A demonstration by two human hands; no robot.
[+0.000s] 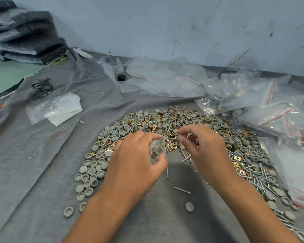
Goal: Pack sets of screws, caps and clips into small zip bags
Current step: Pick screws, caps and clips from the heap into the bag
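Left hand (130,160) pinching a small zip bag (157,151) holding a clip and screws. Right hand (205,148) beside it, fingers curled, contents indiscernible, above mixed pile of caps, clips and screws (165,123) on grey cloth (42,155).

We record a matt grey cloth (42,165), creased, under everything. The caps (88,171) look like dull grey plastic, smooth. The screws (182,190) are bright silvery metal; the clips (238,157) are brassy, glossy metal. The zip bags (270,109) are clear, shiny plastic film with red strips. The wall (165,23) is pale, matt, scuffed.
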